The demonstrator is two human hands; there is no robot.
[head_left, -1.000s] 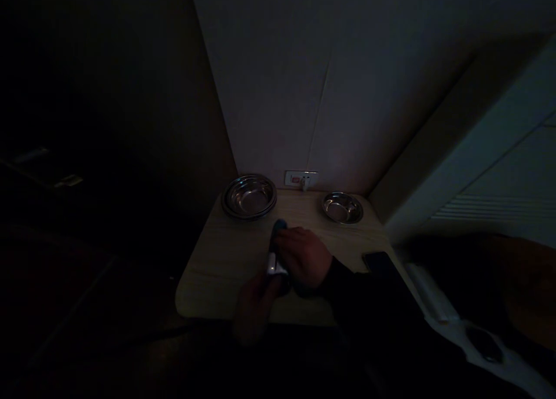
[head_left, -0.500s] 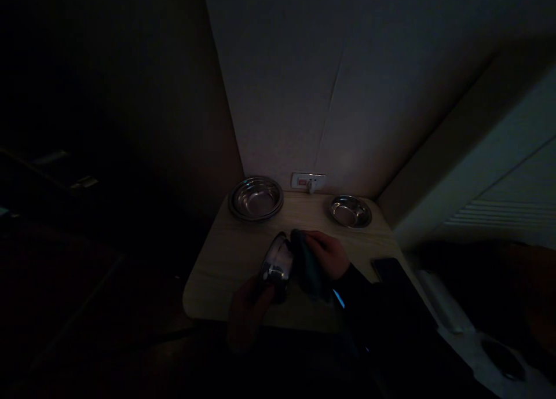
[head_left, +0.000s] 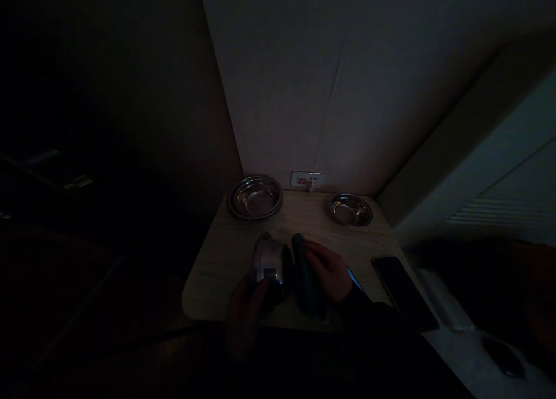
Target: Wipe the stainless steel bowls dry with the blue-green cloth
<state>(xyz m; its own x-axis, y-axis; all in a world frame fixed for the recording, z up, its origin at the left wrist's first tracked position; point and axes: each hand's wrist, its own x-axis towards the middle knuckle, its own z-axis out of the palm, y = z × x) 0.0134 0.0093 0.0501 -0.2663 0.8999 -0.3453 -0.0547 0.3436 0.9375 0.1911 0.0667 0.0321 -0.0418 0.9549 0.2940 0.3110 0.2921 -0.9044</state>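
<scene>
In dim light, my left hand [head_left: 245, 309] grips a shiny metal bowl [head_left: 268, 266] by its lower left side, holding it tilted over the table. To its right, my right hand [head_left: 328, 270] is closed on a dark green cloth [head_left: 306, 280] that hangs down from the fingers. A narrow dark gap shows between cloth and bowl, and whether they touch I cannot tell. Toward the back left sits a stack of metal bowls [head_left: 256, 202]. At the back right rests another shallow metal bowl [head_left: 351, 212].
The pale wooden table [head_left: 208, 283] has rounded corners and stands against a wall with a socket and plug [head_left: 309, 180]. A dark phone [head_left: 402, 289] lies at its right edge. Beyond is a dark oval object [head_left: 504, 355] on a pale surface.
The bowl in my left hand has turned, its opening edge swinging away so more of its outer side shows. My right hand with the cloth has dropped slightly, uncovering more of the phone.
</scene>
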